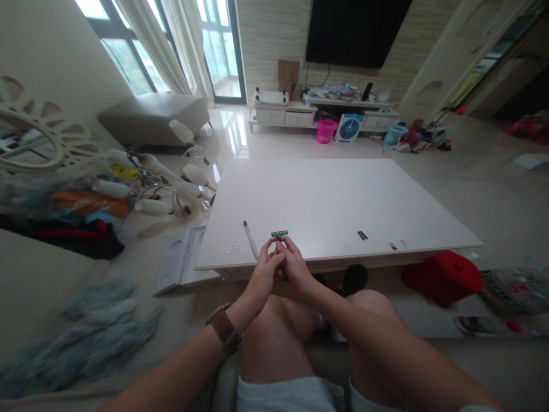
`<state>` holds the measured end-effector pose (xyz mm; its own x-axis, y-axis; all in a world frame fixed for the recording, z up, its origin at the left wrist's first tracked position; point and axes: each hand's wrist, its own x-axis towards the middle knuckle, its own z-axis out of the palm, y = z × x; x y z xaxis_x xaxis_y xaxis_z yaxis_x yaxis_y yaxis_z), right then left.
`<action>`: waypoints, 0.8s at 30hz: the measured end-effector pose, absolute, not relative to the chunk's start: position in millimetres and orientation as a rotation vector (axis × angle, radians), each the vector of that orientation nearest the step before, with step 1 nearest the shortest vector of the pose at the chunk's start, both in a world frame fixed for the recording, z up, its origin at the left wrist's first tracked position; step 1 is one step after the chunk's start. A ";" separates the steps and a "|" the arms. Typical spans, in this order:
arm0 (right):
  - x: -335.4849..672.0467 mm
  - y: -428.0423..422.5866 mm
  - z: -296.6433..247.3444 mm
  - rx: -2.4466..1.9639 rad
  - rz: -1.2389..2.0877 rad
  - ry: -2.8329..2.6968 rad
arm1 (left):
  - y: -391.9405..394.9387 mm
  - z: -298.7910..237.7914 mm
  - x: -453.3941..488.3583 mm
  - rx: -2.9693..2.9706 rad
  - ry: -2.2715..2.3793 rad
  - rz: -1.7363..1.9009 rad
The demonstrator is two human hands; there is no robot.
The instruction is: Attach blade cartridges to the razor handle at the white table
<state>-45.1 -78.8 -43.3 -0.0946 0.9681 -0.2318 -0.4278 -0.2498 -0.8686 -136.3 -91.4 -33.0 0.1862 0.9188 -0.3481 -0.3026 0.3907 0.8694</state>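
Note:
A razor point(279, 233) with a dark, green-marked head points away from me over the near edge of the white table point(326, 194). My left hand point(265, 268) and my right hand point(295, 266) are pressed together around its handle, fingers closed and thumbs near the neck. Most of the handle is hidden in my hands. Just left of them lies a slim white stick with a dark tip point(250, 238), like a toothbrush. Beside that is a clear plastic piece point(234, 246). Farther right, two small green-and-dark strips point(362, 235) rest on the tabletop.
Small flat bits point(392, 246) lie near the table's front right edge. A red roll-shaped object point(444, 277) stands right of my legs. White lamp parts point(171, 177) are on the floor at left, beside a white box point(175, 260). A pink basket point(326, 131) stands beyond the table.

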 end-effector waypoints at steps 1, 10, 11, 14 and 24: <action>-45.6 -78.3 -43.8 -1.026 1.602 -0.760 | -91.5 -33.9 -135.9 0.742 1.039 0.972; -45.6 -77.4 -50.0 -1.055 1.606 -0.771 | -91.5 -30.4 -135.0 0.771 1.065 0.927; -44.9 -77.4 -51.1 -1.043 1.603 -0.772 | -91.1 -31.2 -134.8 0.773 1.064 0.920; -43.8 -76.9 -53.5 -1.012 1.603 -0.745 | -89.5 -34.8 -134.6 0.789 1.047 0.910; -42.3 -71.9 -53.4 -0.983 1.559 -0.743 | -89.0 -47.9 -135.1 0.856 1.050 0.911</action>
<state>-42.3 -71.9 -53.4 -0.0607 0.9773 -0.2032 -0.4578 -0.2082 -0.8643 -135.1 -89.0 -47.9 0.2300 0.9151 -0.3312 -0.1988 0.3774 0.9045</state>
